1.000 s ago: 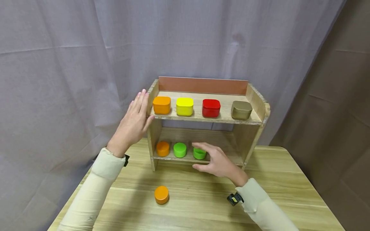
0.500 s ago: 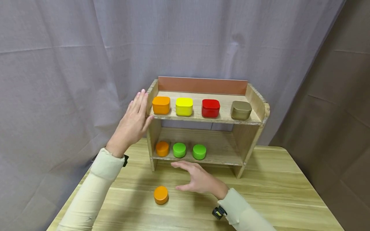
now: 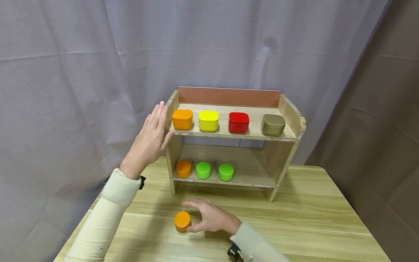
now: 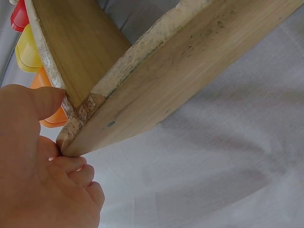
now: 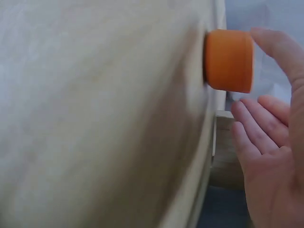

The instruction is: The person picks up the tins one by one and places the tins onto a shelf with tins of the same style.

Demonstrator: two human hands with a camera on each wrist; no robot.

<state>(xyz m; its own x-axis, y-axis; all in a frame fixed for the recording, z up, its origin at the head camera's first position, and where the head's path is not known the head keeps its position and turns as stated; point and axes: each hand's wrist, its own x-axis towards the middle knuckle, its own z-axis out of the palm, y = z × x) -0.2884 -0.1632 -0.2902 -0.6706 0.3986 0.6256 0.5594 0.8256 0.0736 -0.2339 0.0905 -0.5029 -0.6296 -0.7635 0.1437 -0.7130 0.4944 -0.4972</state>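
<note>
A small round orange tin (image 3: 182, 221) (image 5: 229, 60) stands on the wooden table (image 3: 294, 218). My right hand (image 3: 193, 217) (image 5: 260, 95) is cupped beside it on its right, the thumb touching its near edge and the fingers spread just apart from it. My left hand (image 3: 154, 134) (image 4: 42, 156) lies flat against the left side panel of a two-tier wooden shelf (image 3: 229, 97) (image 4: 190, 71), its thumb on the front edge. The lower tier holds another orange round tin (image 3: 184, 169) and two green ones (image 3: 203, 170) (image 3: 226, 172).
On the top tier stand an orange (image 3: 182, 119), a yellow (image 3: 208, 120), a red (image 3: 239, 122) and a gold square tin (image 3: 273, 124). Grey curtain hangs behind and to the left. The right part of the lower tier is bare.
My right hand drew back from the green tin on the lower tier and came down and left to the orange tin on the table. The left hand stayed on the shelf.
</note>
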